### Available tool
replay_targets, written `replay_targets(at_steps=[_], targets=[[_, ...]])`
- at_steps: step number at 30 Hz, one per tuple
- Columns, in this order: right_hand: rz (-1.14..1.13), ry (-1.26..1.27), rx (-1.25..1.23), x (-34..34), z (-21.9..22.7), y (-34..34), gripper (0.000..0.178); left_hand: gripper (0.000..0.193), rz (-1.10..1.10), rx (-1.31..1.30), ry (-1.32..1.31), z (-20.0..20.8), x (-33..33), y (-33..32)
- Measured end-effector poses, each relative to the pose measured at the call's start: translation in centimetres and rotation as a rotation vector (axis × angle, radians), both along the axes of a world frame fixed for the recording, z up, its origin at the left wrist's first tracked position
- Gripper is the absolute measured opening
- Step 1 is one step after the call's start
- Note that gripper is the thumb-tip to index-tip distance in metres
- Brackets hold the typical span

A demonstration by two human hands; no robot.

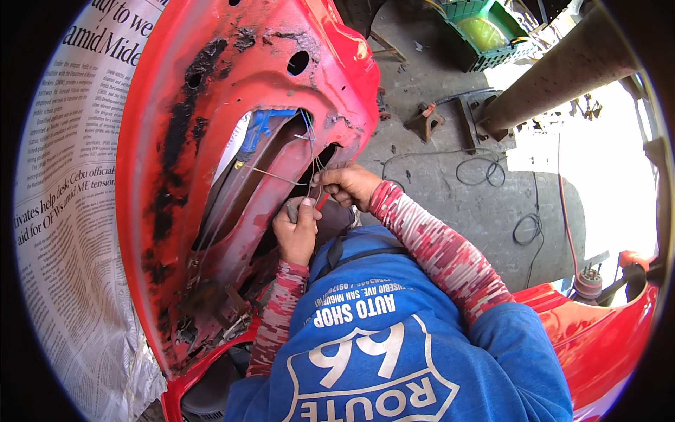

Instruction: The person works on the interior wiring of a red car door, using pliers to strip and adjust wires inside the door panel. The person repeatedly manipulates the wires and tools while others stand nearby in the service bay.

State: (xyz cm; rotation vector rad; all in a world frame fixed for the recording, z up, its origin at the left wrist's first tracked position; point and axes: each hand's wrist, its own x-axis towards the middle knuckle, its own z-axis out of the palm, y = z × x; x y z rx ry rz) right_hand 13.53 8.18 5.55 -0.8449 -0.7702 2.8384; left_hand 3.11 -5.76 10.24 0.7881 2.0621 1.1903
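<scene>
While newspaper (67, 211) masks the red panel (162, 141), both hands (320, 204) pinch thin wires (309, 158) close together.

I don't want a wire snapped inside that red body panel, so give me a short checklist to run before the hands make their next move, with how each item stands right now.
1. Left hand has a firm hold on the small grey tool: ok, fist closed round it.
2. Right hand controls the thin wires: ok, fingers pinch them at the panel opening.
3. Wires free of snags: cannot tell, they run up into the cavity.
4. Red panel edge sound: not ok, paint is charred and flaking.
5. Newspaper masking in place: ok, it covers the left side.
6. Cables on the concrete floor: ok, apart from the hands.
</scene>
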Motion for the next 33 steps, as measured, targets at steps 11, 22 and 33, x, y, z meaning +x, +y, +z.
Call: replay_targets(at_steps=[11, 22, 33], targets=[[0.007, 0.035, -0.005, 0.0, -0.2, 0.4, 0.014, 0.026, -0.099, 0.024, -0.480, 1.2, -1.0, 0.8], [-0.006, 0.002, -0.034, -0.2, 0.1, 0.4, 0.011, 0.027, -0.126, 0.026, -0.560, 0.8, -1.5, 0.6], [0.008, 0.001, 0.041, 0.0, 0.2, 0.5, 0.012, 0.025, -0.110, 0.044, -0.543, 1.0, -1.4, 0.6]])
